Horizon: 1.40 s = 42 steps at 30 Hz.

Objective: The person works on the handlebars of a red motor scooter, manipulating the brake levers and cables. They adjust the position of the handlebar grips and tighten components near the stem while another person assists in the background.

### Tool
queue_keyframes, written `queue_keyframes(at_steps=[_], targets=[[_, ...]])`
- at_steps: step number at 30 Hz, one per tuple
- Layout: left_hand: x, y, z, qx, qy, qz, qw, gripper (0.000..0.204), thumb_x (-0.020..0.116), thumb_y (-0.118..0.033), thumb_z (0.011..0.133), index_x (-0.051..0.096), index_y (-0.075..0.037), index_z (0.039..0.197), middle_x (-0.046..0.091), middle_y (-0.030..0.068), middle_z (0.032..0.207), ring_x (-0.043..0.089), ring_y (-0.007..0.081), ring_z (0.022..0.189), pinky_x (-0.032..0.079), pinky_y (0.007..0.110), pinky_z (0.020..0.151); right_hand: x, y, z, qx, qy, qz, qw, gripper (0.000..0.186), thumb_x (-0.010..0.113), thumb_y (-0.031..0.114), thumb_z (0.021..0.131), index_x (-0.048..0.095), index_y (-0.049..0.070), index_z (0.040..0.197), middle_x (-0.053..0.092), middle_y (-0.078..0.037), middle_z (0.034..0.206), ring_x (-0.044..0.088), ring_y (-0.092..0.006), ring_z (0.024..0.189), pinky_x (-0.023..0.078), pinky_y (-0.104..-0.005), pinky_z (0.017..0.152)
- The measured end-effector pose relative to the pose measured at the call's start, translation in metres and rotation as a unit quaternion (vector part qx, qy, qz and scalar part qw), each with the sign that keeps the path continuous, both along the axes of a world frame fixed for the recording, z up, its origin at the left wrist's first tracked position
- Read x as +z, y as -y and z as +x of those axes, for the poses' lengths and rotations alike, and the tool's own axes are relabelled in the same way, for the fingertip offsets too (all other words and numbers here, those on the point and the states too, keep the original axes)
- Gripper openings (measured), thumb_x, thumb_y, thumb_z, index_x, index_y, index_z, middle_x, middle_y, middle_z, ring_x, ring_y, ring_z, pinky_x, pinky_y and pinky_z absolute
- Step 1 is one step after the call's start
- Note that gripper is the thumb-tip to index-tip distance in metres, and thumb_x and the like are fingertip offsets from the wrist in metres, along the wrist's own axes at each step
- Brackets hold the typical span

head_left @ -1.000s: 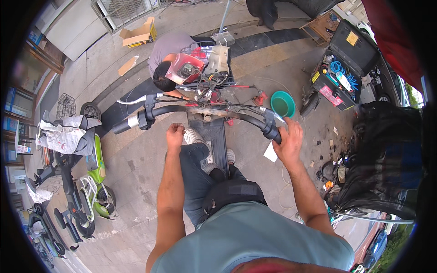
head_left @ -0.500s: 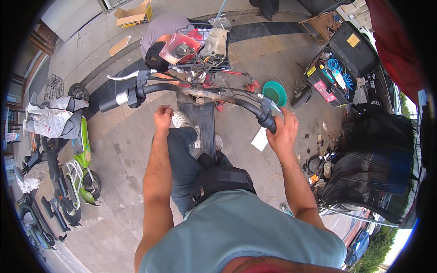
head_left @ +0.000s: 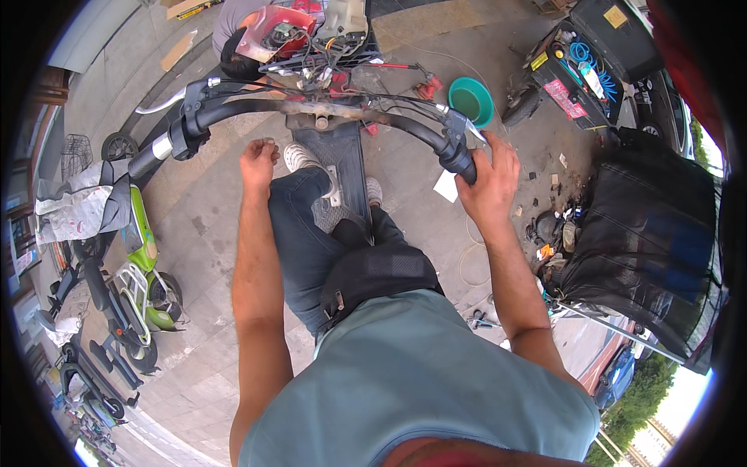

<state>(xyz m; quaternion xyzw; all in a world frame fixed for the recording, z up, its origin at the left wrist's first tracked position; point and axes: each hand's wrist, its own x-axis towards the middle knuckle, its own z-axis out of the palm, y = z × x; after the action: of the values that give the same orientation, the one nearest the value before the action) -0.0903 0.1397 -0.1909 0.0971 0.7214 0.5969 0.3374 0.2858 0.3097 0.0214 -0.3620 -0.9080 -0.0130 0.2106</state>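
Observation:
A bare handlebar (head_left: 261, 109) of a two-wheeler spans in front of me, with cables and exposed wiring (head_left: 338, 58) at its middle. My right hand (head_left: 492, 183) wraps round the black right grip (head_left: 461, 165), beside the silver right brake lever (head_left: 468, 127). Below the bar and off its left grip (head_left: 149, 158), my left hand (head_left: 259, 162) hangs with the fingers curled together. Whether anything small is inside them is hidden. One of my white shoes (head_left: 300, 158) rests on the dark footboard (head_left: 342, 156); the other shoe (head_left: 374, 191) shows to its right.
A person (head_left: 237, 50) crouches beyond the handlebar, beside a red plastic housing (head_left: 276, 33). Right of the bar stand a green bucket (head_left: 471, 101) and an open toolbox (head_left: 568, 86). A green scooter (head_left: 142, 241) is parked left; a black cover (head_left: 650, 241) drapes at the right.
The view has shifted, so the handlebar sits higher and its left end farther left. My left hand remains curled below the bar. My right hand stays on the right grip.

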Motion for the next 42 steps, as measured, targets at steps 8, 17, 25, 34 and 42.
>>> queue_keyframes(at_steps=[8,17,25,34,42], targets=[[0.027,0.011,0.010,-0.018,-0.040,-0.005,0.999,0.018,0.067,-0.015,0.097,0.067,-0.001,0.107,0.070,0.0050,0.088,0.065,0.0128,0.079,0.052,0.028,0.074,-0.005,-0.002,0.004,-0.006,-0.001,0.003,1.000,0.045,0.083,0.009,0.057,0.065,0.006,0.098,0.057,-0.016,0.133,0.054,-0.0370,0.123,0.038,-0.0567,0.111],[0.007,0.013,0.003,-0.068,-0.081,-0.076,0.992,0.017,0.066,-0.016,0.099,0.067,-0.001,0.108,0.070,0.0043,0.091,0.065,0.0118,0.079,0.051,0.026,0.072,0.001,0.005,0.002,-0.005,-0.003,-0.030,1.000,0.047,0.085,0.009,0.055,0.065,0.005,0.098,0.056,-0.017,0.133,0.053,-0.0374,0.126,0.037,-0.0562,0.111],[-0.008,0.010,0.006,-0.094,-0.173,-0.086,0.977,0.018,0.070,-0.015,0.095,0.069,0.000,0.104,0.073,0.0080,0.087,0.068,0.0147,0.077,0.055,0.030,0.071,-0.001,0.007,0.001,-0.015,-0.008,-0.031,0.999,0.048,0.086,0.010,0.054,0.065,0.005,0.097,0.055,-0.018,0.133,0.052,-0.0376,0.127,0.037,-0.0561,0.112],[-0.011,0.005,0.011,-0.103,-0.160,-0.054,0.980,0.019,0.069,-0.016,0.094,0.070,0.001,0.103,0.074,0.0088,0.085,0.070,0.0144,0.077,0.056,0.030,0.072,-0.001,0.007,0.003,-0.020,-0.008,-0.031,0.999,0.047,0.086,0.010,0.055,0.066,0.006,0.097,0.055,-0.017,0.134,0.052,-0.0376,0.127,0.037,-0.0551,0.111],[-0.009,0.010,0.007,-0.126,-0.188,-0.118,0.967,0.019,0.068,-0.015,0.097,0.068,0.002,0.105,0.071,0.0072,0.087,0.066,0.0131,0.075,0.053,0.027,0.070,0.000,0.006,0.003,-0.014,-0.010,-0.032,0.999,0.048,0.086,0.010,0.056,0.066,0.005,0.098,0.055,-0.018,0.133,0.052,-0.0377,0.127,0.037,-0.0553,0.112]])
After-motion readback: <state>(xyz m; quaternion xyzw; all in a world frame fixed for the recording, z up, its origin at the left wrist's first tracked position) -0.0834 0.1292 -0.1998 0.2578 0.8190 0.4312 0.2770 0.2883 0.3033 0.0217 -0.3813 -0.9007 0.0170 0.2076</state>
